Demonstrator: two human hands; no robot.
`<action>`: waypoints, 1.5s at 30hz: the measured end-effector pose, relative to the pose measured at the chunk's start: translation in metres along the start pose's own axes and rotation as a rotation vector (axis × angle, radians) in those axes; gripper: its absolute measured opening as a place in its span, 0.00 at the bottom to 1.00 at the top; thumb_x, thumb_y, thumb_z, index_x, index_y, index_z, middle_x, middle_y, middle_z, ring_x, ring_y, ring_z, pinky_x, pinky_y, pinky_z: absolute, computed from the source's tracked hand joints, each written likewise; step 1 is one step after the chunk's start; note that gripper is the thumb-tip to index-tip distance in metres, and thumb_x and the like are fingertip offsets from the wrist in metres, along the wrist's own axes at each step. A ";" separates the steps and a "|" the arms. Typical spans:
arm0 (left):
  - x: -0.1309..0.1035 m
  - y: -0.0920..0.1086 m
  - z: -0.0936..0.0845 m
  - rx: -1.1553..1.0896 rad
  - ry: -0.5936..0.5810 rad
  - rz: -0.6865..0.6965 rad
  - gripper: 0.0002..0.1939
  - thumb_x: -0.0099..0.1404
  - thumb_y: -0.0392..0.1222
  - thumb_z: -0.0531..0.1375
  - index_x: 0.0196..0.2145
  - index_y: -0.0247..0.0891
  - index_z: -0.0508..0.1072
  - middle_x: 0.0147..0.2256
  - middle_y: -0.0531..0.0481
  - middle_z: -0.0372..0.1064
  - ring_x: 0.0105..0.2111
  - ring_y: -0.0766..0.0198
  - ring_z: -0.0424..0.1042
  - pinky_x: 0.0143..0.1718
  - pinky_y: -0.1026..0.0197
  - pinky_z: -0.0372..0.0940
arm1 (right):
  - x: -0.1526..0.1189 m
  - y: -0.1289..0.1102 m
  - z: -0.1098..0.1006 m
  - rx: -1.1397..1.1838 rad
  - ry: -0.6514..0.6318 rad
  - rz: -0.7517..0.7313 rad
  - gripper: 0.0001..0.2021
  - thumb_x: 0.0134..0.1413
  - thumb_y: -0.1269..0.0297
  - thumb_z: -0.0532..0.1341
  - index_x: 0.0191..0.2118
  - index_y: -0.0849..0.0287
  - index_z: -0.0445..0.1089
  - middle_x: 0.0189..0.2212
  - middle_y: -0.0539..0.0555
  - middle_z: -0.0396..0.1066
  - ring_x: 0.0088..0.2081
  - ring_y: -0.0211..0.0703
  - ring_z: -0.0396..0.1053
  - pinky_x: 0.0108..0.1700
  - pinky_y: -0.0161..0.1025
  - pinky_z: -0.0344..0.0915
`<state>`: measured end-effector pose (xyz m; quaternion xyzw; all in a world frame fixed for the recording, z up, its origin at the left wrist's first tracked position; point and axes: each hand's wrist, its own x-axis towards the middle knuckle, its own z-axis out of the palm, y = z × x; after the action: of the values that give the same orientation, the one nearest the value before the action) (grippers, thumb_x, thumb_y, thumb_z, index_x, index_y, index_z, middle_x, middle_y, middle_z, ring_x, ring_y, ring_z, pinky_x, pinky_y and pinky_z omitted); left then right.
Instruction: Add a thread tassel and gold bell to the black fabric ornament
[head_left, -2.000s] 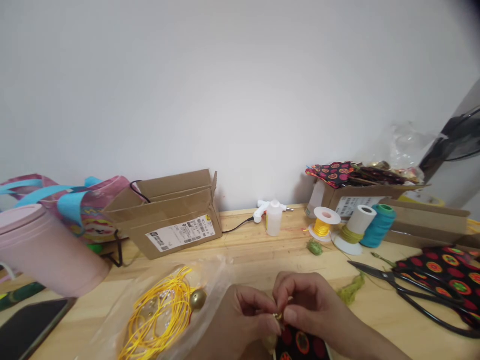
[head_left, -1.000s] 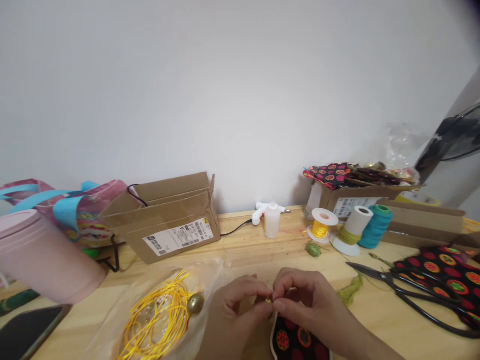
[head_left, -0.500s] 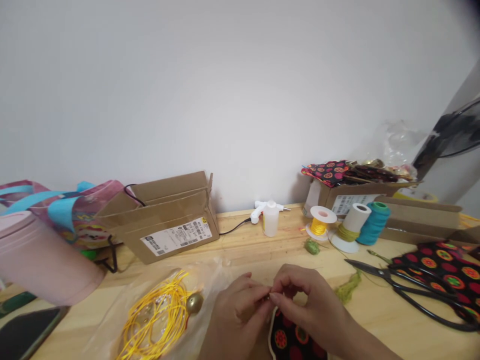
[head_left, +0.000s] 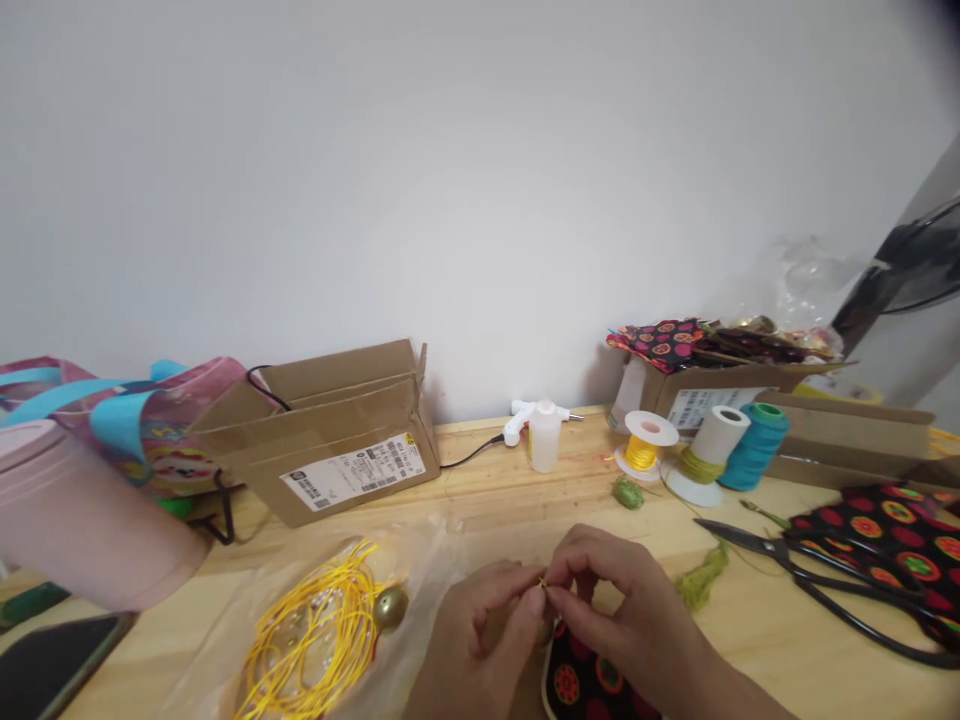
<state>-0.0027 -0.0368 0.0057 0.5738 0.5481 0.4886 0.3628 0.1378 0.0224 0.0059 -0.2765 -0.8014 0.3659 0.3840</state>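
My left hand [head_left: 476,640] and my right hand [head_left: 634,610] meet above the front of the table. Both are closed in a pinch, fingertips nearly touching. A short bit of thin yellow cord [head_left: 543,583] shows between them; most of it is hidden by the fingers. Just below, partly under my right hand, is a black fabric piece [head_left: 568,684] with red and orange flower patterns and a pale edge. Left of my hands, a bundle of yellow cord [head_left: 315,630] and a round brass bell [head_left: 391,607] lie on a clear plastic bag [head_left: 214,640].
Black scissors [head_left: 825,580] lie at right beside patterned fabric [head_left: 892,540] and a green tassel [head_left: 703,578]. Behind stand a yellow cord spool [head_left: 641,455], a teal thread cone [head_left: 754,450], a bottle [head_left: 544,440] and a white glue gun [head_left: 517,425]. Cardboard box [head_left: 255,465] and pink tumbler [head_left: 90,530] stand left.
My fingertips have shifted slightly, and the yellow cord end now shows between them. My left thumb has straightened upward. The view has moved a little.
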 end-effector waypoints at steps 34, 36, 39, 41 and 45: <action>-0.003 -0.007 0.011 -0.437 -0.016 -0.012 0.10 0.58 0.41 0.56 0.28 0.39 0.76 0.25 0.50 0.63 0.29 0.62 0.63 0.31 0.63 0.58 | -0.007 -0.011 0.011 -0.086 0.305 -0.230 0.07 0.46 0.77 0.58 0.25 0.58 0.67 0.22 0.50 0.62 0.23 0.35 0.64 0.24 0.28 0.62; -0.003 -0.010 0.010 -0.437 -0.031 -0.012 0.10 0.58 0.42 0.56 0.27 0.38 0.76 0.26 0.50 0.63 0.29 0.62 0.63 0.32 0.62 0.58 | -0.008 -0.011 0.011 -0.091 0.300 -0.231 0.07 0.46 0.77 0.58 0.25 0.58 0.68 0.22 0.50 0.62 0.23 0.35 0.64 0.24 0.28 0.62; -0.003 -0.010 0.010 -0.430 -0.033 -0.014 0.10 0.57 0.42 0.56 0.30 0.39 0.77 0.26 0.50 0.63 0.30 0.62 0.63 0.32 0.62 0.59 | -0.008 -0.011 0.012 -0.091 0.314 -0.256 0.07 0.46 0.78 0.58 0.25 0.58 0.68 0.22 0.50 0.61 0.23 0.34 0.63 0.23 0.27 0.62; -0.003 -0.007 0.011 -0.431 -0.018 -0.015 0.10 0.57 0.42 0.57 0.32 0.40 0.77 0.25 0.50 0.63 0.29 0.63 0.63 0.31 0.63 0.59 | -0.008 -0.012 0.013 -0.095 0.343 -0.270 0.07 0.45 0.78 0.58 0.24 0.58 0.67 0.22 0.50 0.61 0.23 0.34 0.63 0.22 0.27 0.62; -0.003 0.002 0.014 -0.429 0.039 -0.002 0.09 0.57 0.41 0.57 0.33 0.41 0.77 0.25 0.51 0.65 0.29 0.64 0.64 0.31 0.66 0.59 | -0.008 -0.011 0.013 -0.102 0.380 -0.265 0.07 0.45 0.77 0.58 0.24 0.59 0.67 0.21 0.50 0.61 0.22 0.34 0.64 0.22 0.27 0.62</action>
<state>0.0112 -0.0382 0.0031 0.4734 0.4392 0.6044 0.4666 0.1294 0.0055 0.0058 -0.2515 -0.7615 0.2128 0.5582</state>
